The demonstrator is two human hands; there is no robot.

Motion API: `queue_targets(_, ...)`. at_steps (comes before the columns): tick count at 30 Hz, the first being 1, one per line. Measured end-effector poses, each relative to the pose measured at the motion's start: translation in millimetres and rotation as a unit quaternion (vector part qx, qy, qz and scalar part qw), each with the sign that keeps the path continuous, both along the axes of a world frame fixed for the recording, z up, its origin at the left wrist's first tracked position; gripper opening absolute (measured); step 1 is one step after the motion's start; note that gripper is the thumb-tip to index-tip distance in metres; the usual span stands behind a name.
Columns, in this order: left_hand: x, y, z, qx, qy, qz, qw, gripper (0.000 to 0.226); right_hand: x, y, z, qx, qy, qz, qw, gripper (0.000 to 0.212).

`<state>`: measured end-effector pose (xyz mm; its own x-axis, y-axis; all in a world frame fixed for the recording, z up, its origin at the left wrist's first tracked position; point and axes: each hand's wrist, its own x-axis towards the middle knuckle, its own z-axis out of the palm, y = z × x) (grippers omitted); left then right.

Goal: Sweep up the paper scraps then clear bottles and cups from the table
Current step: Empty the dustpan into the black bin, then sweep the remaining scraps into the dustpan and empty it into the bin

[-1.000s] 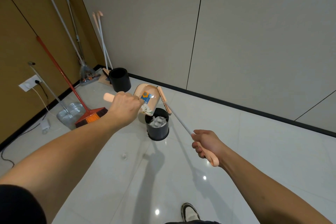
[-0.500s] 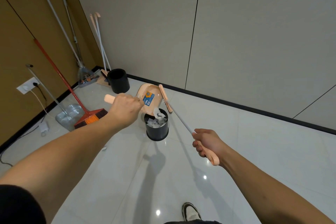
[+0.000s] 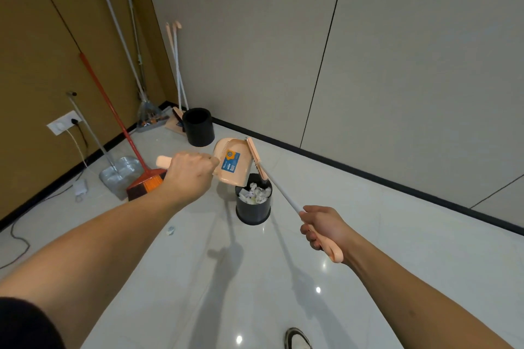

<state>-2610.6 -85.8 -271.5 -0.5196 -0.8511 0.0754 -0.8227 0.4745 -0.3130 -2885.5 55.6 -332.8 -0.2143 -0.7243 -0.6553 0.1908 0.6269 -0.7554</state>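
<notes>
My left hand (image 3: 190, 173) grips the peach handle of a dustpan (image 3: 232, 163), tilted mouth-down over a small black bin (image 3: 253, 208). White crumpled paper scraps (image 3: 254, 193) fill the bin to its rim. My right hand (image 3: 323, 228) holds the peach grip of a long-handled broom (image 3: 256, 160), whose head rests against the dustpan's right edge above the bin. One small scrap (image 3: 170, 230) lies on the glossy floor left of the bin.
A second black bin (image 3: 198, 126) stands in the corner. A red-handled broom (image 3: 144, 183), a metal dustpan (image 3: 120, 174), mops and a peach broom set lean along the brown wall at left. A wall socket (image 3: 63, 123) with a cable is at left. My shoe (image 3: 297, 339) shows at bottom.
The dustpan has tipped further over the bin and the scraps that hung at its lip have dropped in. The broom head stays against the pan's edge.
</notes>
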Motion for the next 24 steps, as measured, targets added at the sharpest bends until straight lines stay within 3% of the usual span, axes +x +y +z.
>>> queue_targets(5, 55.1, -3.6, -7.7, 0.0, 0.106, 0.134, 0.985, 0.009, 39.0, -20.6, -2.9, 0.002, 0.003, 0.039, 0.999, 0.042)
queue_targets(10, 123.4, -2.5, -28.0, 0.003, 0.161, 0.221, 0.962, 0.008, 89.5, -39.3, -15.5, 0.016, -0.005, 0.079, 0.997, 0.013)
queue_targets(18, 197.7, -0.4, -91.1, 0.057, 0.167, 0.331, 0.927, 0.013, 151.1, -78.3, -70.5, 0.08, 0.031, 0.137, 0.987, 0.04)
queue_targets(24, 218.9, -22.4, -143.6, 0.106, 0.16, 0.389, 0.901, 0.017, 163.8, -148.7, -109.2, 0.128, 0.094, 0.219, 0.963, 0.006)
